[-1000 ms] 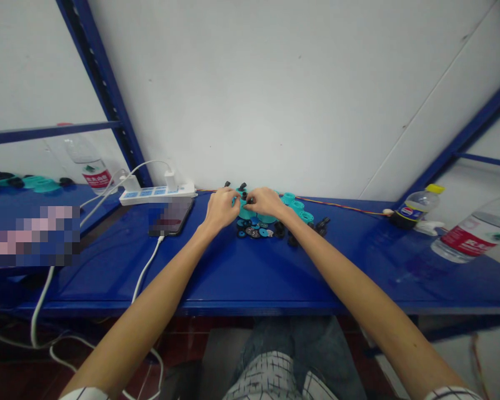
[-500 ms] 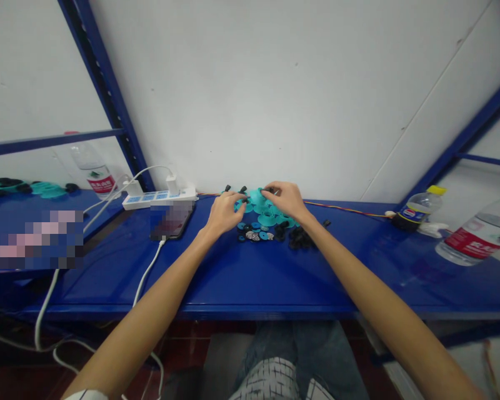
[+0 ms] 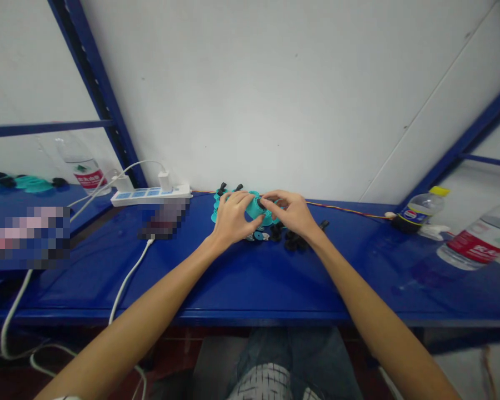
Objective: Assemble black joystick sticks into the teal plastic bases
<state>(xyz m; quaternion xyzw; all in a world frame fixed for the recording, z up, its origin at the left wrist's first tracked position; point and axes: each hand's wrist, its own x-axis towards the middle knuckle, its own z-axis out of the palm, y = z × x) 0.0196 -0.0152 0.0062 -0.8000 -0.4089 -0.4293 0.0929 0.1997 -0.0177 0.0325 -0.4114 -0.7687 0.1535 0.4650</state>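
Teal plastic disc (image 3: 256, 210) — left hand (image 3: 234, 219), right hand (image 3: 287, 214)

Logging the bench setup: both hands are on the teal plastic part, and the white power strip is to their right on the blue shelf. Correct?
No: in the head view, the white power strip lies to the left of the left hand and right hand, not their right. The rest stands.
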